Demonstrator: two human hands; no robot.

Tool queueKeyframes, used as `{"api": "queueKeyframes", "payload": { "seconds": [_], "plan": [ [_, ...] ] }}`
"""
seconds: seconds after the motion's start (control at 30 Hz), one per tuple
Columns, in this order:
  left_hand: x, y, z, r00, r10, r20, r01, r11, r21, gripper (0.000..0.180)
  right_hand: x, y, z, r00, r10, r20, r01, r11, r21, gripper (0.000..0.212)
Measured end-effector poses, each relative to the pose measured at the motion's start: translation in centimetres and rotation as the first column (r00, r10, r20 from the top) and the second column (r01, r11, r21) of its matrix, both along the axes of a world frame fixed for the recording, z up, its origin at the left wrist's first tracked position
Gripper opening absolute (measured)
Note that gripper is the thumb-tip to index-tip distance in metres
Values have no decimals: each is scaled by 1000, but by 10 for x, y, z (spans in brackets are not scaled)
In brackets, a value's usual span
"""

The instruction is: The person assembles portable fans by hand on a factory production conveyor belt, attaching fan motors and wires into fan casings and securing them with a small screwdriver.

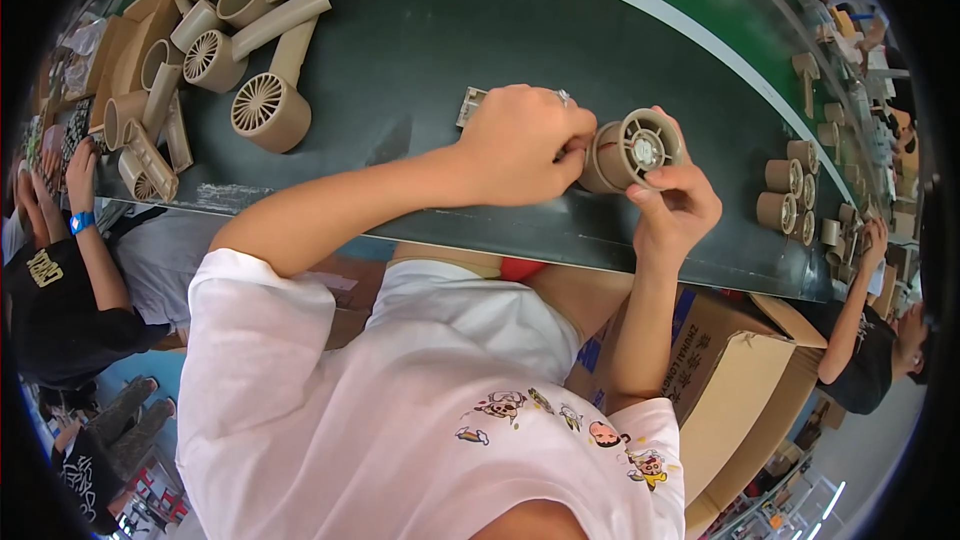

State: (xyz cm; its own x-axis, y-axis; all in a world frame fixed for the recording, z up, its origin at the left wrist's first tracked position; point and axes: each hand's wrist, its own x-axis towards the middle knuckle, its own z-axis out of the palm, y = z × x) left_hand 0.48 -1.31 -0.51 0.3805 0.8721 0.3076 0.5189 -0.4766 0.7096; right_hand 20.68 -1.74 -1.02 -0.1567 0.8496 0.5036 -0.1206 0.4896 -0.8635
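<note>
My right hand (682, 202) grips a beige round fan housing (604, 166) above the dark work surface, its thumb and fingers around the open end. Spokes and a silvery centre show inside the ring. Close against the housing's left side is my left hand (525, 145), fingers curled into a pinch. Whatever its fingertips hold is hidden from this view. Just beyond that hand, a small beige slotted piece (470, 106) pokes out; I cannot tell whether it touches the hand.
Beige plastic shells with grilles and handles (271, 112) are heaped at the left, beside a cardboard tray (140, 35). Several beige cylinders (784, 176) stand at the right. An open cardboard box (745, 390) sits below the bench's right edge. Co-workers are on both sides.
</note>
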Motion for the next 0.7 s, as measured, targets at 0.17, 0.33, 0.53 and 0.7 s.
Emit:
{"api": "queueKeyframes", "payload": {
  "seconds": [0.17, 0.33, 0.53, 0.7],
  "plan": [
    [0, 1, 0, 1000, -3, 7, 3, 1000, -11, 5, 7, -3, -7, 999, -38, 11, 39, 999, -35, 21],
    [4, -1, -4, 1000, 9, -15, -8, 998, 64, 6, 21, 2, 8, 988, 89, 125, -85, 996, -41, 23],
    [0, -1, -11, 999, 48, 20, -51, 990, 133, 6, 9, -5, 4, 908, -140, 396, 39, 967, 253, 22],
    [0, -1, -7, 999, 32, 27, -35, 990, 136, 7, 15, -2, 1, 952, -46, 303, 4, 990, 139, 23]
  ]
}}
